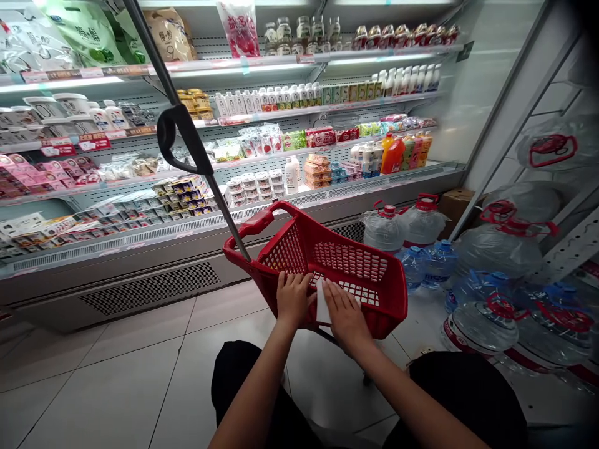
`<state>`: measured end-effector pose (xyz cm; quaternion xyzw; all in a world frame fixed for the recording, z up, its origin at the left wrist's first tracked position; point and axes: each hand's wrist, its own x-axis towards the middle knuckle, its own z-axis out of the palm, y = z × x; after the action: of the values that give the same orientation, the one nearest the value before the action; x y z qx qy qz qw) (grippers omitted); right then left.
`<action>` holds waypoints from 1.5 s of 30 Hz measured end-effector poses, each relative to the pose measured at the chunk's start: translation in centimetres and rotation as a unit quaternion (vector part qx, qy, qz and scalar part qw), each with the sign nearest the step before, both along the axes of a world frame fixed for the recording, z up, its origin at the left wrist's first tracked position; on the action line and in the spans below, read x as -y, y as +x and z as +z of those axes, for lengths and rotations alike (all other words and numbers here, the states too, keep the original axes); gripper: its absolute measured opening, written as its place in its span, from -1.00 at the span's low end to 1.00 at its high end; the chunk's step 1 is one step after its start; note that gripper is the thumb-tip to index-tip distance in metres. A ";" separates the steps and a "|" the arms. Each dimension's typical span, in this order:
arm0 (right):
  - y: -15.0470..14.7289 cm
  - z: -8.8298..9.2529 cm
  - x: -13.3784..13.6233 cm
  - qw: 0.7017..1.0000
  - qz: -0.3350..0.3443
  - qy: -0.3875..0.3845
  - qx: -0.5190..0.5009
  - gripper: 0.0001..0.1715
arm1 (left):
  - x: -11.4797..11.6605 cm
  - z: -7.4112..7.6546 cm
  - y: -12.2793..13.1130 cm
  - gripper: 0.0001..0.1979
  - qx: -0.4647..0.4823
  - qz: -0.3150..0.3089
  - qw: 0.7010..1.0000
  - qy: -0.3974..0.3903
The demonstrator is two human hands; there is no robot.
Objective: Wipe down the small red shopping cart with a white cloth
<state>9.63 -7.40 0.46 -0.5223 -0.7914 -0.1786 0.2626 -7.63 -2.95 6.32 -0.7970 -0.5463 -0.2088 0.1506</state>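
Observation:
A red plastic rolling shopping basket (397, 280) with lattice walls stands in front of me. Its long black pull handle (187, 140) slants up to the left. My left hand (294, 299) is closed over the near rim, fingers reaching inside and thumb towards the right. Close beside it, my right hand (345, 312) presses a folded white wipe (322, 302) against the same near side, fingers lying together over it. Whether the wipe is paper or cloth I cannot tell. Part of the wipe is hidden under the right hand.
Behind the basket runs an open refrigerated shelf (327, 199) with yogurt cups, bottles and cartons. Large water bottles (482, 324) with red handles crowd the right, and smaller blue ones (414, 265) stand near the basket. Pale floor tiles (126, 374) lie to the left.

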 end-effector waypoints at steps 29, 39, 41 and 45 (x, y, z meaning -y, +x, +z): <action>-2.8 3.0 -2.1 0.975 0.170 -0.080 -0.119 0.07 | 0.8 2.3 -2.2 -0.32 0.020 0.009 0.999 0.039; 8.5 -1.7 -2.7 0.992 0.034 -0.056 -0.105 -0.19 | 2.3 2.7 -1.6 -0.27 0.029 -0.038 0.998 0.044; 9.2 -2.1 -3.0 0.992 0.021 -0.060 -0.112 -0.22 | 2.8 3.3 -2.0 -0.32 0.039 -0.037 0.997 0.063; 9.3 -2.4 -3.3 0.989 -0.003 -0.063 -0.137 -0.26 | 3.5 4.3 -2.8 -0.38 0.057 -0.053 0.995 0.069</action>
<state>18.97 -4.06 -1.93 -0.5595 -0.7562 -0.0560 0.3346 -10.38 -6.48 10.61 -0.7998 -0.4949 -0.2984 0.1623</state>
